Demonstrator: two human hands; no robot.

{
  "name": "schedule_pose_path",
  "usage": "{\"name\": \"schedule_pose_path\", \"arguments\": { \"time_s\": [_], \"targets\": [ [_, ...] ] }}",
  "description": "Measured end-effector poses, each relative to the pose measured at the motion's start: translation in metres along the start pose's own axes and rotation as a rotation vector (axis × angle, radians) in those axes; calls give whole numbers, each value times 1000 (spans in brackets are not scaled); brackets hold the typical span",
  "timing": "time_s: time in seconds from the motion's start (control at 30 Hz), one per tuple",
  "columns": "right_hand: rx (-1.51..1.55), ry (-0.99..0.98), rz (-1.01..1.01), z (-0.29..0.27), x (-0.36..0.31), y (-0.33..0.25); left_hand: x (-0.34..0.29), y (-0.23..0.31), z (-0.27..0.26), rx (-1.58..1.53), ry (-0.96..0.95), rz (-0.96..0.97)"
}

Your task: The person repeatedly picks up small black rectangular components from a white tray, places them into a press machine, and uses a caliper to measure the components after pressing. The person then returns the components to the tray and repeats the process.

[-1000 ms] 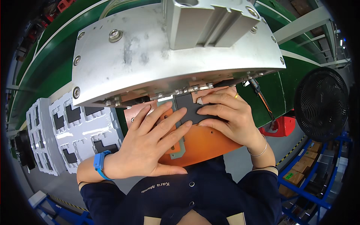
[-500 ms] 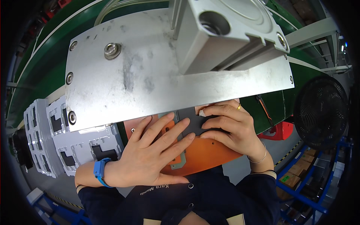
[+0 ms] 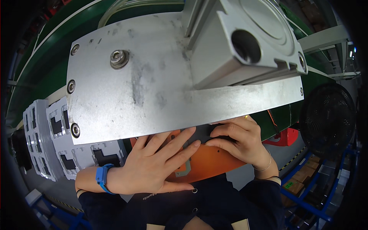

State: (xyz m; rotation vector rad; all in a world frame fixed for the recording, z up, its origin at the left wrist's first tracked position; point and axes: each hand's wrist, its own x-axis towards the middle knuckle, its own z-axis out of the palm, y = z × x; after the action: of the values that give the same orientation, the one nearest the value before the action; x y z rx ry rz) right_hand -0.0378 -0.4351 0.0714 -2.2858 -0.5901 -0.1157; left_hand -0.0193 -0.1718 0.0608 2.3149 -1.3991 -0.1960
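Note:
My left hand (image 3: 155, 165) lies with fingers spread over an orange base (image 3: 214, 159), its fingertips next to a flat dark grey piece (image 3: 200, 134). My right hand (image 3: 243, 142) is curled at the right side of that grey piece, thumb and fingers bent inward. Whatever its fingertips grip is hidden, partly by the overhanging silver metal plate (image 3: 153, 99). A grey-green plate (image 3: 184, 170) with an orange part shows beyond my left fingers.
A metal cylinder block (image 3: 222, 57) stands on the silver plate. White plastic trays (image 3: 86, 155) with black cut-outs sit at left. To the right are a black fan (image 3: 327, 115), a red object (image 3: 286, 137) and a blue rack (image 3: 312, 207).
The silver plate appears lower in the view and covers more of my fingertips. The small white bit at my right fingers is out of sight. Both hands stay at nearly the same place.

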Motion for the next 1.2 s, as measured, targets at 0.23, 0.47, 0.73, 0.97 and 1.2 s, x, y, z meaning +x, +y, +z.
{"name": "schedule_pose_path", "arguments": {
  "time_s": [0.23, 0.47, 0.73, 0.97, 1.2],
  "targets": [
    [-3, 4, -16, 0, 0, 3, 1, 1, -2, 18, -12, -12],
    [7, 27, -39, 0, 2, 4, 5, 3, -2, 39, 19, -13],
    [-5, 34, -47, 0, 2, 3, 6, 4, -3, 64, 52, -4],
    [-6, 37, -52, 0, 3, 1, 6, 6, -1, 48, 81, -11],
    [-33, 51, -58, 2, -1, 1, 7, 8, -2, 39, 116, -4]
  ]
}}
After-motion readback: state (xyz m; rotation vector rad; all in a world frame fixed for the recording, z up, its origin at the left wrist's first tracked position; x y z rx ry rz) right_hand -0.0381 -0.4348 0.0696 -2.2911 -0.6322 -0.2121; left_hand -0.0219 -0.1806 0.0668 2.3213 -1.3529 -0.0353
